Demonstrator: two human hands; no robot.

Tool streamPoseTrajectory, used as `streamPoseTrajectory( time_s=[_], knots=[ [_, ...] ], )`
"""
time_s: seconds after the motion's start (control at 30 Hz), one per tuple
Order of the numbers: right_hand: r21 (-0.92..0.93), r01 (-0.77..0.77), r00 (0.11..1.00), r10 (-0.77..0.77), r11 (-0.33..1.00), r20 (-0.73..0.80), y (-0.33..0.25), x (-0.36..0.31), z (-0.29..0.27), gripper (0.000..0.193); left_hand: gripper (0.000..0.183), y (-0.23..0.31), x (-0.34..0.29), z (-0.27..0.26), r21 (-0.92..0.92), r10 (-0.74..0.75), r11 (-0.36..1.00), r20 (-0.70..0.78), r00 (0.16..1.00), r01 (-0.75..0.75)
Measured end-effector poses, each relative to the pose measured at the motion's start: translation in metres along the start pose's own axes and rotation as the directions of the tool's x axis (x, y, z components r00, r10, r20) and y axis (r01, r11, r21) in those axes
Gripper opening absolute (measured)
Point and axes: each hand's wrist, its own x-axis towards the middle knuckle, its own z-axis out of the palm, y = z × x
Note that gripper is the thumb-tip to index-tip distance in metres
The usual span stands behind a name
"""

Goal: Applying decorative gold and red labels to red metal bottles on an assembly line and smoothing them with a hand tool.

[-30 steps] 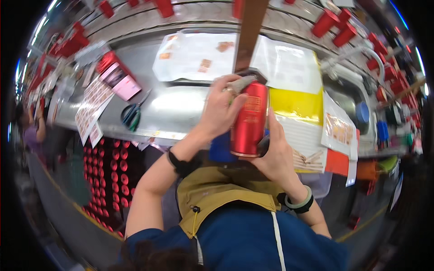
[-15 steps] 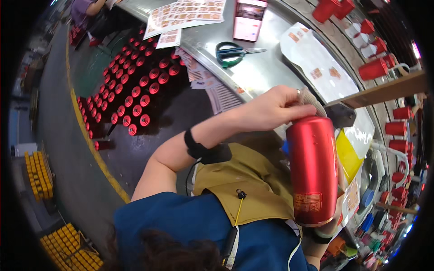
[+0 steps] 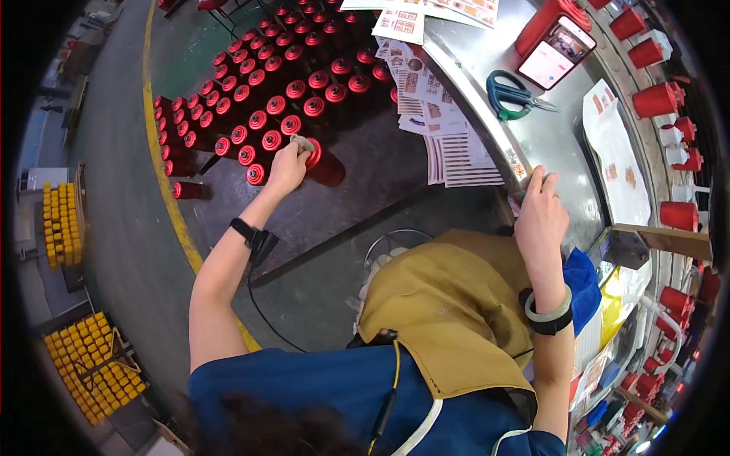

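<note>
My left hand [image 3: 287, 169], arm stretched out to the left, is closed at the top of a red metal bottle [image 3: 328, 169]. A scrap of beige cloth [image 3: 301, 142] shows at its fingertips. The bottle is low over or on a dark board [image 3: 365, 178], beside rows of similar red bottles [image 3: 271, 140]; whether its base touches the board I cannot tell. My right hand [image 3: 541, 220] lies on the metal table's [image 3: 475, 72] near edge, fingers stretched out and holding nothing.
Teal-handled scissors [image 3: 508, 95], a phone [image 3: 557, 53] leaning on a red container [image 3: 549, 26] and printed sticker sheets [image 3: 445, 99] lie around the table. A wooden bar [image 3: 661, 239] crosses at right. Red mugs [image 3: 658, 99] line the far side. Yellow items [image 3: 95, 365] are stacked at left.
The red bottle has gone from in front of my body to the board at left, carried by my left hand. My right hand has left the bottle and rests on the table edge.
</note>
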Motion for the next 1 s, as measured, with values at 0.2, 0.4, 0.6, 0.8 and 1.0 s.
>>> streamPoseTrajectory(
  time_s=[0.2, 0.4, 0.6, 0.8, 1.0],
  knots=[
    [-0.075, 0.030, 0.999, -0.031, 0.997, -0.010, -0.002, -0.002, 0.000, 0.072, 0.037, -0.125, 0.026, 0.069, 0.165, 0.110, 0.978, 0.133, 0.985, -0.131],
    [-0.056, 0.056, 0.998, -0.056, 0.997, -0.006, -0.009, 0.001, -0.005, 0.069, 0.050, -0.187, 0.057, 0.092, 0.205, 0.088, 0.970, 0.196, 0.977, -0.129],
    [-0.136, 0.024, 0.998, -0.033, 0.990, -0.061, -0.006, 0.006, -0.001, 0.054, 0.065, -0.229, 0.084, 0.130, 0.148, 0.105, 0.980, 0.182, 0.978, -0.133],
    [-0.105, -0.008, 0.991, -0.006, 0.994, -0.137, -0.012, 0.000, 0.002, 0.062, 0.041, -0.243, 0.091, 0.111, 0.224, -0.143, 0.971, 0.243, 0.959, 0.088],
    [-0.108, -0.052, 0.981, 0.030, 0.993, -0.192, -0.028, -0.003, 0.012, 0.063, 0.047, -0.163, 0.079, 0.082, 0.242, 0.093, 0.936, 0.534, 0.840, -0.257]
  ],
)
